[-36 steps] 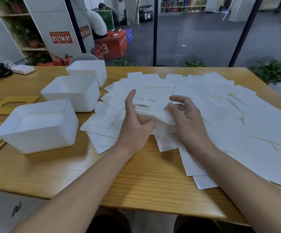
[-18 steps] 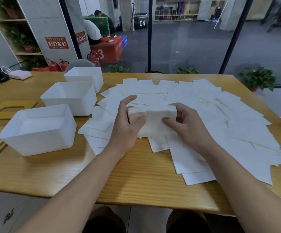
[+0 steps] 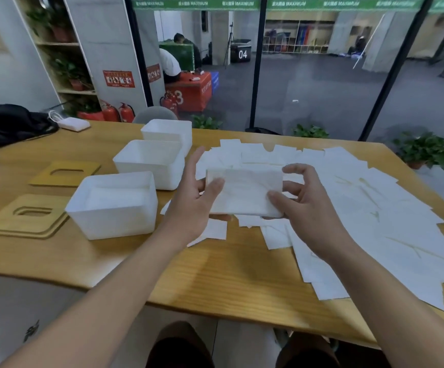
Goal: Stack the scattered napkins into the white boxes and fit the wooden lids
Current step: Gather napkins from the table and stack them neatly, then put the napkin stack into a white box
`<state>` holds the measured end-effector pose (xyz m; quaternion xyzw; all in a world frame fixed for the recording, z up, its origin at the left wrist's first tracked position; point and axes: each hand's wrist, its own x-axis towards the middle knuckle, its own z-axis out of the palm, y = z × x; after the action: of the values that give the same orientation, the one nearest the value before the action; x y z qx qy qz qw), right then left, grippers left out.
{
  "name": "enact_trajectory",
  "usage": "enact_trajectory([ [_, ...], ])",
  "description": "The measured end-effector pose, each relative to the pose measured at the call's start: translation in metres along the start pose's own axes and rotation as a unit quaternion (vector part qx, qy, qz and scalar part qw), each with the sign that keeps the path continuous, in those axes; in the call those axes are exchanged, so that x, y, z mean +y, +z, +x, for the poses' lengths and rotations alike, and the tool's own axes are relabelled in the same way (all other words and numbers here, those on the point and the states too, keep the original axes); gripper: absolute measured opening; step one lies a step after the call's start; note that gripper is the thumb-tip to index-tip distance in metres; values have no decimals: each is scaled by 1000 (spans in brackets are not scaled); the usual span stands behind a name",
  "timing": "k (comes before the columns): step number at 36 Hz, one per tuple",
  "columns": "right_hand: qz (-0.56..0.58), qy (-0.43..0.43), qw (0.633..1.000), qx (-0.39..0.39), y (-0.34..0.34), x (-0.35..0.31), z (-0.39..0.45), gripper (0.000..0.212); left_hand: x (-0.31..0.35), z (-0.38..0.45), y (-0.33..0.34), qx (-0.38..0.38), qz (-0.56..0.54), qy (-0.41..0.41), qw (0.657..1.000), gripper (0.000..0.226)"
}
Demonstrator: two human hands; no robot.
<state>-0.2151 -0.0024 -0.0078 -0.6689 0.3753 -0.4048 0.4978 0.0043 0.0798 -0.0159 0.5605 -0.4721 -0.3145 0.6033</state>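
Two hands held one gathered napkin stack [image 3: 244,192] above the wooden table [image 3: 215,274], just right of the nearest white box [image 3: 114,205]. Your left hand [image 3: 191,203] clasped the stack's left end, thumb on top, fingers underneath. Your right hand [image 3: 306,205] pinched the right end between thumb and curled fingers. The stack appeared light, soft and loosely layered; sheets would likely fan or slip if gripped at one end only. Support both short ends and keep light pressure across the thickness. The nearest white box already showed napkins inside; the middle white box [image 3: 149,163] and the far white box [image 3: 167,134] stood behind it. Many scattered napkins [image 3: 375,208] covered the table's right side. Wooden lids [image 3: 27,216] lay left of the boxes, not yet fitted.
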Motion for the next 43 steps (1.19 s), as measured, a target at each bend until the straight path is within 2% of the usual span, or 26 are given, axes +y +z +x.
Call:
enact_trajectory([
  [3, 15, 4, 999, 40, 18, -13, 4, 38, 12, -5, -29, -3, -13, 3, 1000, 74],
  [5, 30, 1, 999, 44, 32, -20, 7, 33, 21, -11, -51, -6, 34, 27, 999, 69],
  [13, -37, -84, 996, -11, 101, -38, 20, 12, 38, -19, -141, 16, 212, 32, 977, 10],
  [19, -92, -127, 987, -28, 148, -44, 37, 12, 37, -18, -194, 22, 247, 0, 969, 18],
  [24, -111, -132, 984, -50, 183, -49, 52, 11, 30, -11, -228, 22, 274, -4, 961, 16],
  [30, -167, -119, 973, -101, 212, -51, 68, 12, 18, -1, -251, 32, 379, 4, 925, 20],
  [37, -277, -133, 940, -145, 237, -47, 87, 15, 9, 11, -259, 21, 497, -23, 867, 19],
  [43, -347, -151, 905, -197, 244, -46, 91, 12, 2, 19, -266, 2, 541, -15, 841, 19],
])
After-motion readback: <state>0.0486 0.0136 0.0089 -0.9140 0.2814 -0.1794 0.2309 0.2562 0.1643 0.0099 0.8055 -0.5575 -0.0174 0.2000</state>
